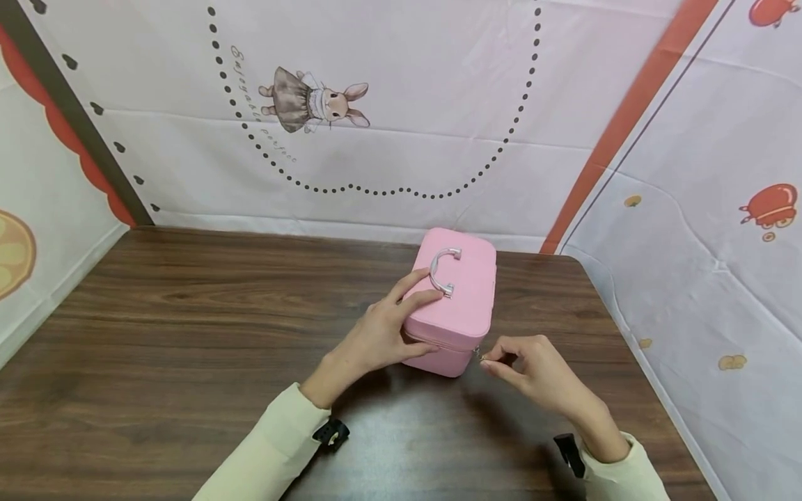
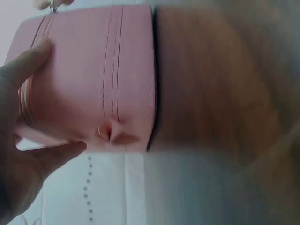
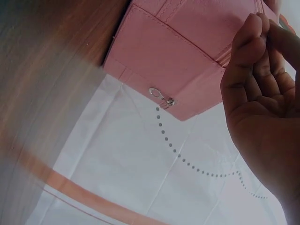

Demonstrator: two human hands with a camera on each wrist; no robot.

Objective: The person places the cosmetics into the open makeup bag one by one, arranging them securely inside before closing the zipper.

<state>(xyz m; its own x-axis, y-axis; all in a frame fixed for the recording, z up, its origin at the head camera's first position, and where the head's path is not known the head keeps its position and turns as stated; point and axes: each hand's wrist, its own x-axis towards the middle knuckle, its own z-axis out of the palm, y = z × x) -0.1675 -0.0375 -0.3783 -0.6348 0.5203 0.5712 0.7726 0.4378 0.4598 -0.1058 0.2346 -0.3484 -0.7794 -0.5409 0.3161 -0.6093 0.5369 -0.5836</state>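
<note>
A pink zip-up vanity case (image 1: 460, 306) stands on the table, its lid closed and a silver handle (image 1: 434, 271) on top. My left hand (image 1: 382, 330) rests over its left front edge, two fingers on the lid beside the handle and the thumb along the front near the zip seam. At the front right corner, thumb and forefinger of my right hand (image 1: 541, 369) pinch the small metal zipper pull (image 1: 477, 352). Those fingertips hide most of the pull in the right wrist view. A metal ring (image 3: 155, 93) hangs on another side of the case.
The dark wood tabletop (image 1: 219, 334) extends to the left of the case and in front of it. White printed cloth (image 1: 401, 118) walls in the back and both sides; the case's far end stands close to the back cloth.
</note>
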